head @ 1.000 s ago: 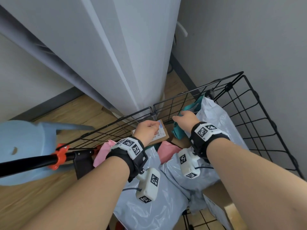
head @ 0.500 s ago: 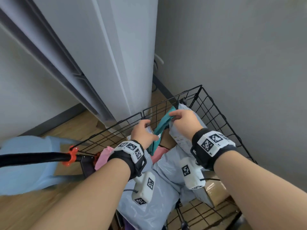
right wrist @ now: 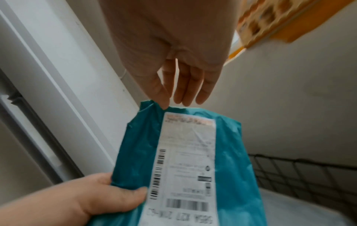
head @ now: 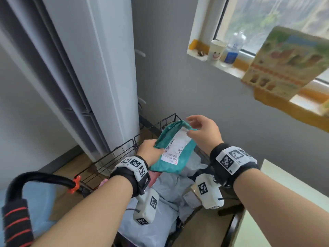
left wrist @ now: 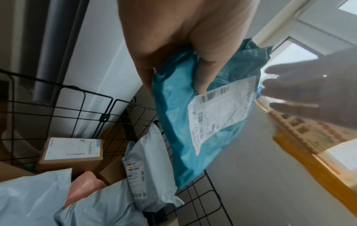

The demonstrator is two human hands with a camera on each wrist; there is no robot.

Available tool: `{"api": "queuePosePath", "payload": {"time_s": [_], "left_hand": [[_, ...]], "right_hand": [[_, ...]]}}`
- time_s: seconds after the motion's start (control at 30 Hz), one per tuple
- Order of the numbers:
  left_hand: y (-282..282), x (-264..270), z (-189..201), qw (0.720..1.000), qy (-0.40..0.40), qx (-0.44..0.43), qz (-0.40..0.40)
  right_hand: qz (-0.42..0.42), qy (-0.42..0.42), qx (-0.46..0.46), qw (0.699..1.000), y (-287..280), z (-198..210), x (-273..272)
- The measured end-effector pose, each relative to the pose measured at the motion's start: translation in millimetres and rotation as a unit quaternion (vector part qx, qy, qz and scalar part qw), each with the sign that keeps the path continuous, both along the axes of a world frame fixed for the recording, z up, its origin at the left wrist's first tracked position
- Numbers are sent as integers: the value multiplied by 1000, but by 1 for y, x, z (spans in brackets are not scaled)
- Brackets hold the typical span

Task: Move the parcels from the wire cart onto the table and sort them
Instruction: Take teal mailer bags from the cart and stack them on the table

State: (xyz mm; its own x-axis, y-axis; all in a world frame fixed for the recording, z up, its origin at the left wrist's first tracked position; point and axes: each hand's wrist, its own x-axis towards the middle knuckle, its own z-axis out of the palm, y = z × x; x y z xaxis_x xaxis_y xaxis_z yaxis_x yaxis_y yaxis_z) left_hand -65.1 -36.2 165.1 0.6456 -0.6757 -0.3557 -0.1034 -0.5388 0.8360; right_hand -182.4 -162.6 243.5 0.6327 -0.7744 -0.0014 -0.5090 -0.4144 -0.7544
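Parcel in the air: my left hand [head: 150,151] pinches the teal plastic mailer bag with the white shipping label [head: 173,151] by its near left edge, thumb on the label side, fingers curled behind it. It hangs above the black wire cart [head: 114,155], clear of the pile below. My right hand [head: 202,130] is off it, fingers spread and relaxed, tips just beside the bag's crumpled top edge; from the right wrist view I can't tell whether the forefinger is brushing the plastic or just short of it.

Risk one, as I read it: a one-edge pinch on slick film. If I swing toward the pale green worktop [head: 284,202] on my right with only that grip, the bag could slide out and drop back among the grey plastic mailer bags [head: 147,227] or catch the wire rim. I'd want the right hand closing on that top edge first.

Risk two: the cart is crowded. The brown cardboard box with a white label [left wrist: 71,154] and a pink mailer [left wrist: 83,188] sit under soft bags, so a careless reach back could shift the heap.

Risk three: the label is creased, so reading it for sorting may be slow.
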Motion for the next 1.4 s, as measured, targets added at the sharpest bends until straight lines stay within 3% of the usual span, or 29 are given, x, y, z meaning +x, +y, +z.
{"api": "queuePosePath", "payload": {"time_s": [0.17, 0.4, 0.6, 0.8, 1.07, 1.2, 1.4], "left_hand": [[-4, -41, 63, 996, 42, -24, -75], [-41, -115, 124, 982, 9, -54, -180], [-86, -195, 153, 973, 0, -135, -186], [-131, -307, 160, 961, 69, -149, -222], [-175, -487, 149, 934, 103, -87, -331], [-194, -562, 135, 920, 128, -66, -365], [-217, -650, 107, 909, 206, 1, -362]], "right_hand": [[-26, 72, -31, 997, 0, 31, -83], [-113, 78, -60, 989, -7, 71, -183], [-221, 33, -53, 973, -25, 94, -286], [-334, -18, -14, 942, -47, 105, -408], [-450, -18, 24, 893, -69, 94, -582], [-505, 6, 45, 862, -78, 74, -663], [-557, 119, 81, 818, -89, 33, -754]]}}
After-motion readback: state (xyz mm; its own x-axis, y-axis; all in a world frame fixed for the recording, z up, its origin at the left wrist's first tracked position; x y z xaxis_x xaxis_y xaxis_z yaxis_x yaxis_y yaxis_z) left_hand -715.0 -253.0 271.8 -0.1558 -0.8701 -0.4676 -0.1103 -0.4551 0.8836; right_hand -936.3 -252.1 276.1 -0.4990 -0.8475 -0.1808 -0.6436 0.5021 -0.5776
